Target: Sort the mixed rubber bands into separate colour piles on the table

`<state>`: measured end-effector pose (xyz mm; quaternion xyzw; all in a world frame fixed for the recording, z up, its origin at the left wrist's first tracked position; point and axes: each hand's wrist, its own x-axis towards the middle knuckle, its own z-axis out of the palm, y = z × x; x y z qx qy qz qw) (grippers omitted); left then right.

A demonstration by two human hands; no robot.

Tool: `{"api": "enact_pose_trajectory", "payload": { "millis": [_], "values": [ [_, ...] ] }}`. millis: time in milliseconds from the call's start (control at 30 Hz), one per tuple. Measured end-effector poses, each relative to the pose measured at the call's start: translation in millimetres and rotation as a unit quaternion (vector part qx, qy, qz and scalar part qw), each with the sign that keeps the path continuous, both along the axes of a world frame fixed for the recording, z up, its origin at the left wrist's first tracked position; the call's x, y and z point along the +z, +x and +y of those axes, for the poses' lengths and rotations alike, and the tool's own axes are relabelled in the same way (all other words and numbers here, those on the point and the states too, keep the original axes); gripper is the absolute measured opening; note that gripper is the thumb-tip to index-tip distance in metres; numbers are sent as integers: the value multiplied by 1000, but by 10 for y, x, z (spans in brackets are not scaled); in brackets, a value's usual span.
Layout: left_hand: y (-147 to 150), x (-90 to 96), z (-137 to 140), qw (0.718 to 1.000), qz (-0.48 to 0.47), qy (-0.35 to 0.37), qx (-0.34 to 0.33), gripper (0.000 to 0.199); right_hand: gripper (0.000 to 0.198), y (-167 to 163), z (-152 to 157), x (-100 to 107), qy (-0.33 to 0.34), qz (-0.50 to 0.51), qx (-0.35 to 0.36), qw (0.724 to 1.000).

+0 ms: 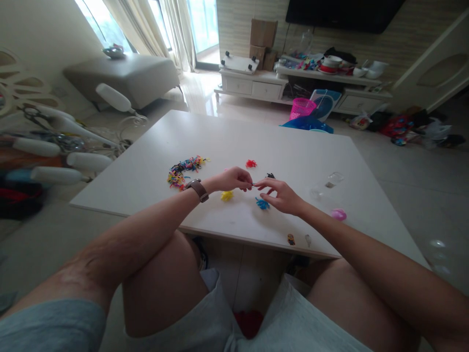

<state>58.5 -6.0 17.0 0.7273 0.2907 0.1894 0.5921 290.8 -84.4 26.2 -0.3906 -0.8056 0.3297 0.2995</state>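
My left hand is closed in a pinch above the white table, with a tiny dark thing at its fingertips that is too small to name. My right hand reaches in from the right, its fingers stretched and apart, the index fingertip meeting that tiny thing. Small piles of rubber-band-like pieces lie around the hands: a yellow pile, a blue pile, a red pile and a black pile partly hidden behind the right hand. Left of them spreads a mixed multicoloured heap.
Toward the right lie a clear plastic container and a pink item. A small yellow character figure and a small pale object sit by the near edge. Beyond the table stand a pink basket and a low cabinet.
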Motion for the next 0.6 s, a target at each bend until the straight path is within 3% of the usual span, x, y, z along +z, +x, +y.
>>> {"api": "enact_pose_trajectory", "payload": {
  "millis": [200,333,467,600],
  "values": [
    [1,-20,6,1000,4,7,12,19,29,-16,2,30,19,1,-14,1000],
    [-5,-74,45,999,17,9,42,18,29,71,96,-19,50,-18,-76,996],
    [-7,-111,58,998,24,7,50,18,30,314,303,-212,72,-78,-156,982],
    [-4,-133,50,998,33,13,43,19,37,583,487,-456,73,-134,-187,970]
  ]
}}
